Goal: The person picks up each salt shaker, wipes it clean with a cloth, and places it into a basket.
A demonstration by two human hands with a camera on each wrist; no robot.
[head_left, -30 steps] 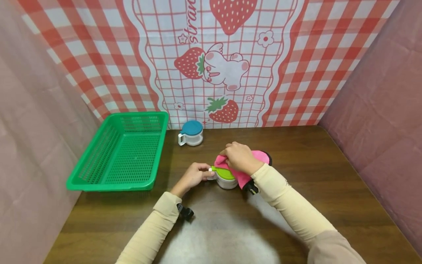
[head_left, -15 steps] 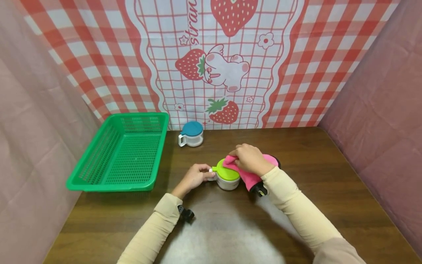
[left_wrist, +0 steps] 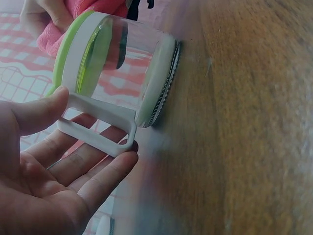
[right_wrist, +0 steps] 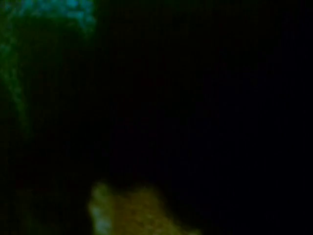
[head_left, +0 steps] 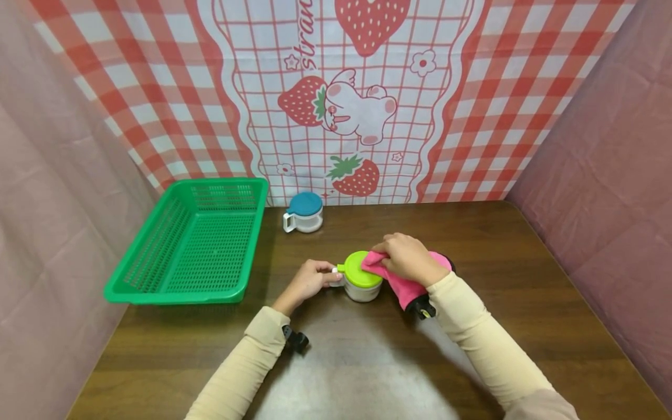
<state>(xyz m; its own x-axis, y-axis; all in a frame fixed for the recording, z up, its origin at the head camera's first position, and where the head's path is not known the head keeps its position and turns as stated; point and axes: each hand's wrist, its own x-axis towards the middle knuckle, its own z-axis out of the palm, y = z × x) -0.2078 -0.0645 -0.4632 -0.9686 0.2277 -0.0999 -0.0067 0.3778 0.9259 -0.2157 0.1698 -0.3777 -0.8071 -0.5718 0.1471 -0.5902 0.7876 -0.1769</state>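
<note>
A clear jar (head_left: 362,290) with a lime-green lid (head_left: 362,269) and a white side handle (left_wrist: 100,125) stands upright on the table. My left hand (head_left: 308,284) holds that handle between thumb and fingers, as the left wrist view shows up close. On the lid's right side, my right hand (head_left: 406,258) grips a pink cloth (head_left: 401,287) and a folded corner of it touches the lid. The rest of the cloth, dark-edged, hangs below the hand and wrist. The right wrist view is almost wholly dark, so the palm side of that hand is hidden.
A green mesh basket (head_left: 254,233) sits at the left of the wooden table (head_left: 336,361). Near the back wall stands a second jar with a blue lid (head_left: 305,204). Checked strawberry fabric (head_left: 472,134) hangs behind, and pink curtains (head_left: 604,175) flank both sides.
My right hand has moved right with the pink cloth across the green lid, uncovering more of it. My left hand stays on the handle and the jar has barely shifted.
</note>
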